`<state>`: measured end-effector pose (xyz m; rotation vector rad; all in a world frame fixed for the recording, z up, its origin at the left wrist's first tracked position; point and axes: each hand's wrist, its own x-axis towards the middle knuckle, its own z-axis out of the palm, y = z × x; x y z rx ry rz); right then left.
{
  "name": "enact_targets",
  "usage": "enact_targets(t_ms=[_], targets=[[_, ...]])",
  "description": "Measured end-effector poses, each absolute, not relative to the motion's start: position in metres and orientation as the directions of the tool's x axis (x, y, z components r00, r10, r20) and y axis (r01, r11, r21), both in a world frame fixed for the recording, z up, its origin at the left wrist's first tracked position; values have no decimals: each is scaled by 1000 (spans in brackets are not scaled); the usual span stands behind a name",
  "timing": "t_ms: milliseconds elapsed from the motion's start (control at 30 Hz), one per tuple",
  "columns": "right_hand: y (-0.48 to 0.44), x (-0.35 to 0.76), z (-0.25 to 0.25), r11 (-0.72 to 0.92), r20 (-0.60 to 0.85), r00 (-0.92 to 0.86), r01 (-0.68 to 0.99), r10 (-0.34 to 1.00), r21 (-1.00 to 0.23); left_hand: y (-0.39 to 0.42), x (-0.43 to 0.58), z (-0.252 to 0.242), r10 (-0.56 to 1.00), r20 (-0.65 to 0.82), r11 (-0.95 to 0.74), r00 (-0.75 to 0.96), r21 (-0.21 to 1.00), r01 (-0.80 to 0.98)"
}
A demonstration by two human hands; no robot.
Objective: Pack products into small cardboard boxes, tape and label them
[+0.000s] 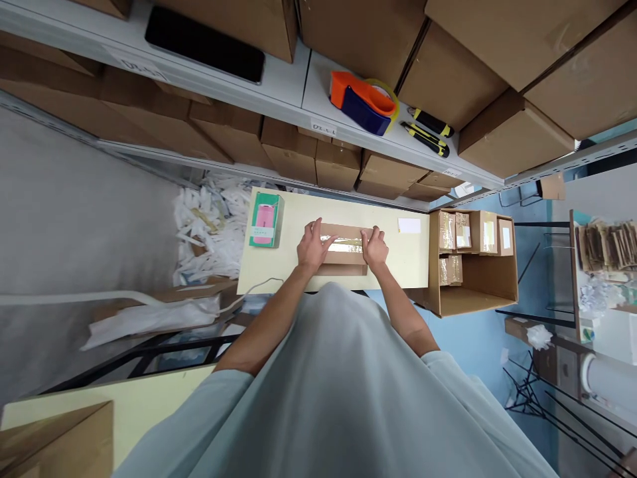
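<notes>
A small brown cardboard box (pixel 343 247) with a strip of clear shiny tape along its top lies on the pale yellow table (pixel 398 265). My left hand (pixel 312 245) rests on the box's left end, fingers spread flat over the top. On the box's right end lies my right hand (pixel 375 247), with its fingers also pressed flat. Both hands press on the box and hold nothing else.
A green and pink packet (pixel 265 220) lies at the table's left and a white label (pixel 409 226) at its right. An open carton (pixel 472 262) with several taped boxes stands to the right. The shelf above holds an orange tape dispenser (pixel 363 101), utility knives (pixel 428 131), a black phone (pixel 204 44) and cartons.
</notes>
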<state>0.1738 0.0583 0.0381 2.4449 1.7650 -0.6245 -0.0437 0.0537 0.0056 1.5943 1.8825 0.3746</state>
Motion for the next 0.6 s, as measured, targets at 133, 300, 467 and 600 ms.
enact_targets(t_ms=[133, 300, 467, 600], targets=[[59, 172, 39, -357, -360, 273, 914, 892, -192, 56, -43, 5, 954, -290, 240, -75, 593, 769], [60, 172, 41, -377, -362, 286, 901, 887, -213, 56, -43, 6, 955, -284, 245, -83, 604, 759], [59, 174, 40, -389, -361, 287, 885, 888, -254, 55, -43, 7, 955, -281, 250, -90, 609, 753], [59, 175, 39, -386, -356, 287, 888, 889, -250, 55, -44, 9, 955, -283, 247, -84, 610, 753]])
